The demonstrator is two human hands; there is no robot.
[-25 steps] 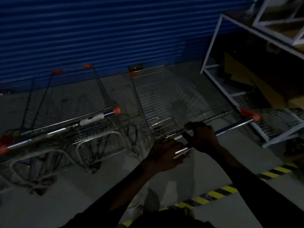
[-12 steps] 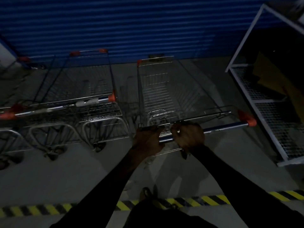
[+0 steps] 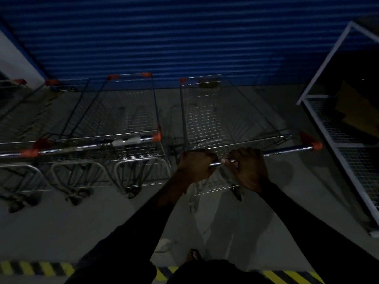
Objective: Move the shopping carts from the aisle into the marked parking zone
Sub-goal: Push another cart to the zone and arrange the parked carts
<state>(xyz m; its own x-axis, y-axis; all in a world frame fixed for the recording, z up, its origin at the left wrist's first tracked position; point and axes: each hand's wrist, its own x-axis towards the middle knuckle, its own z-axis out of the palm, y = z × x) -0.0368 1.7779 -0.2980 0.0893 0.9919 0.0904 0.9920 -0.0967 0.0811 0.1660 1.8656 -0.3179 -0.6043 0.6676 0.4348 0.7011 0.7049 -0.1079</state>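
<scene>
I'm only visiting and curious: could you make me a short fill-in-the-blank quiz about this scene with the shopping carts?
1. The left hand and right hand both grip the ___ of the held cart.
2. The ribbed shutter behind the carts is coloured ___.
3. The floor tape has yellow and ___ stripes.
4. The held cart stands to the ___ of the parked carts.
Missing words: handle; blue; black; right.

Blue shutter (image 3: 184,37), white wire rack (image 3: 330,124)

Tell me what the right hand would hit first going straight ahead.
The right hand grips the cart handle, so the cart's wire basket just beyond it comes first, probably; farther on stands the blue shutter.
</scene>
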